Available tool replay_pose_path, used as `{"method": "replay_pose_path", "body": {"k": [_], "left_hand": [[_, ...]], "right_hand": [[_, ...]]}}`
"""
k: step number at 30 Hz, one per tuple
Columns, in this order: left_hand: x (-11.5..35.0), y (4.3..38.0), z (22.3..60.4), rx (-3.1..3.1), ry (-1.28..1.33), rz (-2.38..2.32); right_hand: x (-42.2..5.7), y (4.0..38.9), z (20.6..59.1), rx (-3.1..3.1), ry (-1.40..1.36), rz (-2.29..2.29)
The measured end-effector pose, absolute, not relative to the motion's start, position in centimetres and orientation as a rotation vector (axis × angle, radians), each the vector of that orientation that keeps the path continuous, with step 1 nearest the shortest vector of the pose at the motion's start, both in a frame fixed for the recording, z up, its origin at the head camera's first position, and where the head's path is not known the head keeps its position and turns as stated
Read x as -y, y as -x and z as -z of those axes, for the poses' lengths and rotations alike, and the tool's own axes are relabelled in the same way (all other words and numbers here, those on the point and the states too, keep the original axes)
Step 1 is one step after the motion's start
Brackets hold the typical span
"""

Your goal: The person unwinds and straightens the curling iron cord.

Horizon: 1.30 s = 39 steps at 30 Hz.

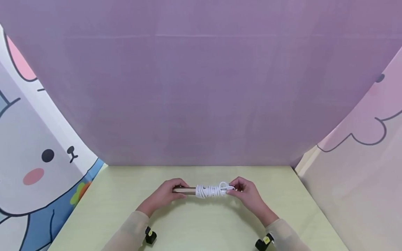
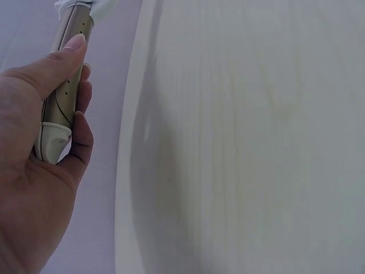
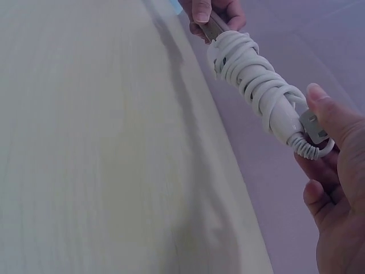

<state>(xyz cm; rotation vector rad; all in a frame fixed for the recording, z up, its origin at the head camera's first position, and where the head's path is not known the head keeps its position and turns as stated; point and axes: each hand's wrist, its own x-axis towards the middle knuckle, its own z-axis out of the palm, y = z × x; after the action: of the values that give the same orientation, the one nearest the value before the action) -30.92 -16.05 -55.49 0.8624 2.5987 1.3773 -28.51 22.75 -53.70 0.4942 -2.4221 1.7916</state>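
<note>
A hair straightener (image 1: 185,190) with a gold barrel and white tip is held level above the table, its white cord (image 1: 207,191) wound in several turns round the white handle. My left hand (image 1: 168,193) grips the barrel near the tip, thumb on top and fingers curled beneath, as the left wrist view shows. At the handle end, my right hand (image 1: 248,193) pinches the plug (image 3: 312,127) between thumb and fingers. Beside the plug, the coiled strain relief (image 3: 305,147) leaves the handle. Part of the plug is hidden by the right thumb.
A pale yellow-green table (image 1: 204,226) lies beneath both hands and carries their shadows. Behind it rises a plain purple backdrop (image 1: 194,87). Cartoon-printed panels flank it, a left panel (image 1: 19,146) and a right panel (image 1: 361,174).
</note>
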Motion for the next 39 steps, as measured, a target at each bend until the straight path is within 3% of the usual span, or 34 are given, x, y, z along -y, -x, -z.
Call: {"method": "replay_pose_path", "body": {"k": [39], "left_hand": [[16.44, 30.42, 55.91, -2.635, -0.871, -1.354]], "right_hand": [[-22.16, 28.34, 53.23, 2.630, -0.540, -1.624]]}}
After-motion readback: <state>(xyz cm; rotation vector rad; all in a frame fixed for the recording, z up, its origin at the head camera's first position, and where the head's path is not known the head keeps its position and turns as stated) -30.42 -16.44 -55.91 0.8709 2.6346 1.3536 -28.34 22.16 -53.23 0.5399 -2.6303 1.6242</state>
